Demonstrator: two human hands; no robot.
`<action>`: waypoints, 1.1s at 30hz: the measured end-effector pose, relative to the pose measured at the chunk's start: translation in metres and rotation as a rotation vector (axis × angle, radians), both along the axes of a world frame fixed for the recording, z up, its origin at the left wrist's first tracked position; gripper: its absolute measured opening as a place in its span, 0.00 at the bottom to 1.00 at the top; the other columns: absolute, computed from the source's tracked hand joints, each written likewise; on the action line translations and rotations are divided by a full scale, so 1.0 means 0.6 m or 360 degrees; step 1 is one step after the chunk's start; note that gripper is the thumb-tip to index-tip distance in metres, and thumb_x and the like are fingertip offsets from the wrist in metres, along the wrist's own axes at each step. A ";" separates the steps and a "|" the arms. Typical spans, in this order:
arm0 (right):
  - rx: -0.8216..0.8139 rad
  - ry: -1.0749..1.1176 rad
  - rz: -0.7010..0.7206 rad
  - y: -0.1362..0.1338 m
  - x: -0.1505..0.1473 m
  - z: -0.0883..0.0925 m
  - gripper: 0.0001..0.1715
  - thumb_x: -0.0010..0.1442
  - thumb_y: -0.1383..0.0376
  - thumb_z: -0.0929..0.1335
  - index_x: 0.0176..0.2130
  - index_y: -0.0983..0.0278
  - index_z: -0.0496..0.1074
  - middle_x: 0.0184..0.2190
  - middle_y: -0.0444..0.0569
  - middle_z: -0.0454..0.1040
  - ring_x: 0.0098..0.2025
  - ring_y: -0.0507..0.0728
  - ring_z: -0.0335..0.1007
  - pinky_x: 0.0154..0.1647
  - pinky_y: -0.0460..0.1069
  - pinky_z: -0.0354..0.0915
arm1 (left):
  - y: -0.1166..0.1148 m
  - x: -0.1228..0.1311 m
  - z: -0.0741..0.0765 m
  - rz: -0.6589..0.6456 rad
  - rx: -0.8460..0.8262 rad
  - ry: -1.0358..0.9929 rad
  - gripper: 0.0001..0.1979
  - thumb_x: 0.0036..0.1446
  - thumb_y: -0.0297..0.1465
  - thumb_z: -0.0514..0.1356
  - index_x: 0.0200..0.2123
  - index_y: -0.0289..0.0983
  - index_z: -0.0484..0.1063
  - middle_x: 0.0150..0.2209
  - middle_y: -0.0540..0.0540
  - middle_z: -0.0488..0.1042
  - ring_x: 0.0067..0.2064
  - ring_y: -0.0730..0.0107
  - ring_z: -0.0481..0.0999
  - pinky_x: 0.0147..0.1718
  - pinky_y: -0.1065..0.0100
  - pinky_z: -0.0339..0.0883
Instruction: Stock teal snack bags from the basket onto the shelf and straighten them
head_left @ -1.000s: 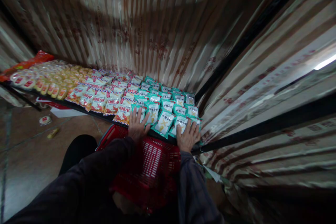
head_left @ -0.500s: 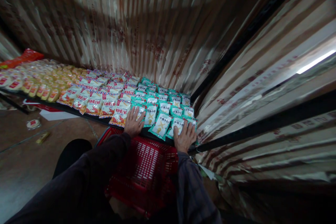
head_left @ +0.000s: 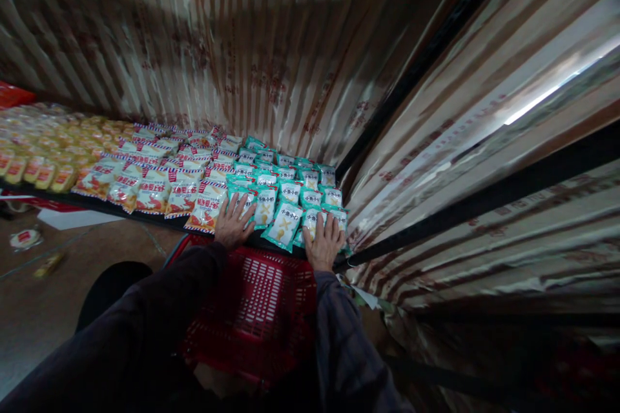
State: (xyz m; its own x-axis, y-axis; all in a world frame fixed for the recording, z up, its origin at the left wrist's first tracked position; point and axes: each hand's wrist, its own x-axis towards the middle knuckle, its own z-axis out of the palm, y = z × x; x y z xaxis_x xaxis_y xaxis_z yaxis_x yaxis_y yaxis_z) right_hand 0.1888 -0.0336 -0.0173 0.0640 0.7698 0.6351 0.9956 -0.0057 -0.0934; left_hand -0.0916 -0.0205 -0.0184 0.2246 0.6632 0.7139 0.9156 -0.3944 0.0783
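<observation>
Rows of teal-and-white snack packets (head_left: 283, 224) lie at the right end of a dark shelf (head_left: 159, 217). My left hand (head_left: 234, 222) rests with fingers spread over a teal packet at the front left of these rows, beside the orange-and-white snack packets (head_left: 205, 206). At the front right corner, my right hand (head_left: 324, 243) lies with its fingers apart on another teal packet (head_left: 310, 218). Both hands partly cover the packets under them. Neither is wrapped around a packet.
Below the shelf edge is a red plastic basket (head_left: 261, 290). Small yellow packaged cakes (head_left: 62, 177) fill the shelf further left. A white wrapped item (head_left: 25, 239) and a yellow one (head_left: 48, 265) lie on the floor. Black bars (head_left: 372, 135) and striped sheeting (head_left: 271, 45) enclose the back and right.
The view has turned slightly, so the shelf and packets appear further left. My right fingers have shifted a little on the front right packets; my left hand stays on its packet.
</observation>
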 end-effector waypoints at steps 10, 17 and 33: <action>0.0028 -0.0090 0.0308 0.003 -0.049 0.040 0.36 0.62 0.46 0.61 0.62 0.62 0.62 0.64 0.59 0.58 0.69 0.67 0.41 0.64 0.67 0.41 | -0.007 0.015 0.024 -0.0103 -0.0051 0.0047 0.25 0.61 0.38 0.57 0.61 0.44 0.64 0.66 0.41 0.56 0.68 0.50 0.50 0.65 0.45 0.44; -0.0071 -0.0111 0.0548 0.018 -0.091 0.033 0.35 0.63 0.50 0.63 0.64 0.63 0.59 0.62 0.59 0.63 0.66 0.65 0.49 0.64 0.67 0.40 | 0.005 0.035 0.035 -0.0177 -0.0072 0.0066 0.25 0.61 0.37 0.56 0.60 0.40 0.64 0.66 0.39 0.55 0.69 0.50 0.46 0.65 0.46 0.44; 0.0052 0.0045 0.0569 -0.005 -0.093 0.058 0.32 0.65 0.54 0.62 0.64 0.66 0.58 0.63 0.61 0.60 0.65 0.63 0.52 0.60 0.60 0.57 | -0.001 0.034 0.039 -0.0188 -0.0073 0.0067 0.22 0.61 0.34 0.55 0.58 0.38 0.67 0.65 0.39 0.56 0.68 0.52 0.49 0.65 0.46 0.44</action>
State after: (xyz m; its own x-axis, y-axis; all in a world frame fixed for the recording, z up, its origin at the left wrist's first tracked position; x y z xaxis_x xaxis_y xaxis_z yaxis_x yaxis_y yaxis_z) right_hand 0.1329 -0.0365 0.0175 -0.1877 0.7262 0.6614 0.9312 0.3457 -0.1154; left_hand -0.0712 -0.0214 0.0051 0.3322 0.6622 0.6717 0.8657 -0.4967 0.0615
